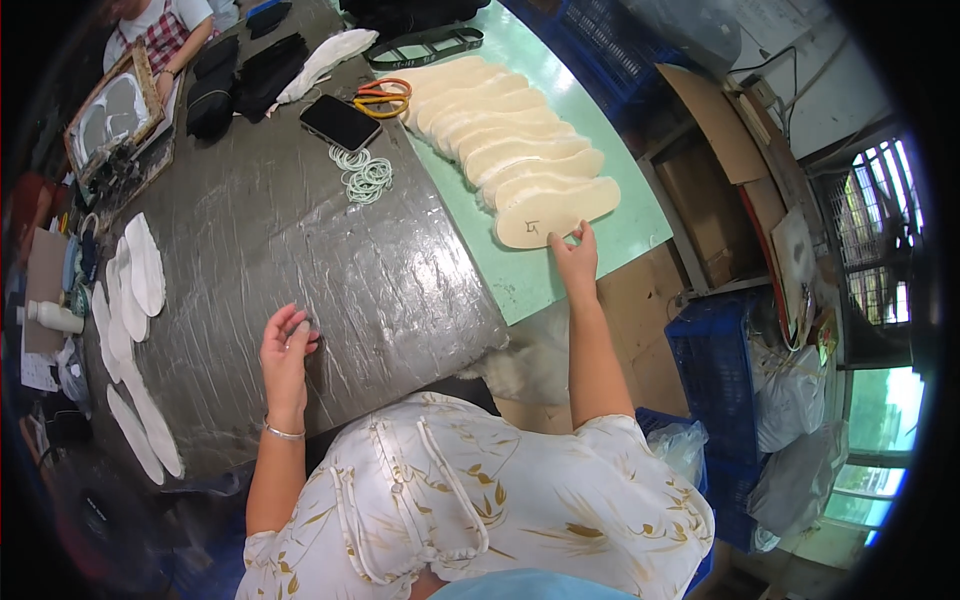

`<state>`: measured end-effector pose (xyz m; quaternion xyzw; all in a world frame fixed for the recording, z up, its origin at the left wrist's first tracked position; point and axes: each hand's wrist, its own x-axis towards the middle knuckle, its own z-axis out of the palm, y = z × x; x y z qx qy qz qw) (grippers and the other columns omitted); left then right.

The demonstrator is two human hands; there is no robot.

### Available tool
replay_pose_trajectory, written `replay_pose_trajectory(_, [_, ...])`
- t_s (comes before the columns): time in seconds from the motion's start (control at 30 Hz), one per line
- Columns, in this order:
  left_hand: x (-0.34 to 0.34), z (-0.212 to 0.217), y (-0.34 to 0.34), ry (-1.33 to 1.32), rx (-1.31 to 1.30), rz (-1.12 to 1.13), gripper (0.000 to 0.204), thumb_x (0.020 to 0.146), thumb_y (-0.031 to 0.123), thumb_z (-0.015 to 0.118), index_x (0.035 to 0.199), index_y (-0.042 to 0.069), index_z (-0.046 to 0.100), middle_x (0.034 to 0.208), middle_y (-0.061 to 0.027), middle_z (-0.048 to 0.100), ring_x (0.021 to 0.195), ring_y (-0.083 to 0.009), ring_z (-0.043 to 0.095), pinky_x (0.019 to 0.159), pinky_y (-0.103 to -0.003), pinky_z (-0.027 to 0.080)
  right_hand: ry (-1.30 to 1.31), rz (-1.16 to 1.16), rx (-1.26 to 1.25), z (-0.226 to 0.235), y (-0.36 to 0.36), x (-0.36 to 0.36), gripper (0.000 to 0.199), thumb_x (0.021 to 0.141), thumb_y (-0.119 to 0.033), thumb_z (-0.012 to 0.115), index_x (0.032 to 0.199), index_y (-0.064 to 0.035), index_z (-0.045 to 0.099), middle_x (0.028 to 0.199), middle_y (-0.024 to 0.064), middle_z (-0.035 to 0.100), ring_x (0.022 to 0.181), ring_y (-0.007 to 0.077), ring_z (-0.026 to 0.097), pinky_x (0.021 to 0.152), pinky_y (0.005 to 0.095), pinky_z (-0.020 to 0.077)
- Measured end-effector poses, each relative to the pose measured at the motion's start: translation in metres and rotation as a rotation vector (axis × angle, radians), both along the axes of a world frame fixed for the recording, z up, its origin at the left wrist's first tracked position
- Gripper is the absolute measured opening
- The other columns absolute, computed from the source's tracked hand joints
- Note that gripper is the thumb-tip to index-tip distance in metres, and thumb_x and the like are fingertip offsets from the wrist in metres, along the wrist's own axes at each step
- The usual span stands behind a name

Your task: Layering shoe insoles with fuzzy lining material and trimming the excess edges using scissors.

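Observation:
My right hand [575, 258] pinches the near edge of a cream insole [555, 212] between thumb and fingers. That insole is the nearest of an overlapping row of insoles [500, 125] on the green tabletop, and it bears a small dark mark. Over the grey sheet-covered table, my left hand [287, 350] is empty, its fingers loosely bent and apart. Several slim white insole-shaped pieces [130, 290] lie at the left side of the table, away from both hands.
Pale green rings [365, 178], a black phone [341, 122] and orange-handled scissors [383, 97] lie beyond my hands. Dark insole-shaped pieces [270, 75] are farther back. Another person [165, 35] is beside a framed screen at the far left. Blue crates [712, 375] stand to the right.

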<state>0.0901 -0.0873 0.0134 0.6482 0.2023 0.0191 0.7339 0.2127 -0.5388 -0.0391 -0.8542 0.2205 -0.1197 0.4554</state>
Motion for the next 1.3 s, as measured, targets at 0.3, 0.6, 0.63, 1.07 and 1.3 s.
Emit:
replay_pose_trajectory(0.3, [-0.027, -0.006, -0.005, 0.007, 0.048, 0.016, 0.036, 0.095, 0.005, 0.058, 0.130, 0.001, 0.052, 0.119, -0.0090, 0.060, 0.088, -0.0121, 0.062, 0.077, -0.026, 0.051, 0.054, 0.646, -0.677, 0.055, -0.015, 0.049, 0.115, 0.061, -0.030, 0.089, 0.152, -0.0051, 0.024, 0.156, 0.0218, 0.027, 0.146, 0.0397, 0.023, 0.116, 0.0513, 0.0268])
replay_pose_trajectory(0.6, [-0.016, -0.015, -0.026, -0.067, 0.108, -0.099, 0.035, 0.094, 0.002, 0.059, 0.129, 0.002, 0.052, 0.117, -0.0074, 0.060, 0.084, -0.0077, 0.061, 0.076, -0.023, 0.050, 0.116, 0.818, -0.706, 0.079, -0.036, 0.044, 0.060, 0.062, -0.024, 0.087, 0.113, -0.0074, 0.060, 0.109, 0.0121, 0.060, 0.108, 0.0345, 0.055, 0.096, 0.0468, 0.0425])
replay_pose_trajectory(0.63, [-0.015, -0.015, -0.027, -0.056, 0.118, -0.114, 0.036, 0.094, 0.002, 0.059, 0.129, 0.002, 0.052, 0.117, -0.0075, 0.060, 0.085, -0.0080, 0.061, 0.077, -0.023, 0.050, 0.157, 0.828, -0.613, 0.080, -0.036, 0.042, 0.048, 0.063, -0.019, 0.086, 0.102, -0.0044, 0.062, 0.104, 0.0113, 0.061, 0.104, 0.0338, 0.057, 0.091, 0.0436, 0.0458])
replay_pose_trajectory(1.07, [0.014, -0.001, -0.077, -0.094, 0.182, -0.261, 0.026, 0.091, -0.001, 0.062, 0.117, 0.001, 0.060, 0.090, 0.0027, 0.058, 0.075, -0.0017, 0.052, 0.069, -0.018, 0.044, 0.171, 1.105, -0.929, 0.107, -0.032, 0.139, 0.045, 0.063, -0.020, 0.086, 0.101, -0.0028, 0.069, 0.158, 0.0148, 0.027, 0.147, 0.0315, 0.022, 0.116, 0.0466, 0.0280])
replay_pose_trajectory(1.3, [0.012, -0.010, -0.083, -0.089, 0.154, -0.243, 0.025, 0.091, -0.002, 0.062, 0.115, 0.000, 0.062, 0.102, 0.0005, 0.055, 0.078, -0.0028, 0.054, 0.072, -0.019, 0.045, 0.138, 1.150, -0.759, 0.102, -0.030, 0.157, 0.067, 0.060, -0.025, 0.088, 0.117, -0.0066, 0.061, 0.142, 0.0153, 0.045, 0.132, 0.0344, 0.041, 0.114, 0.0481, 0.0302])
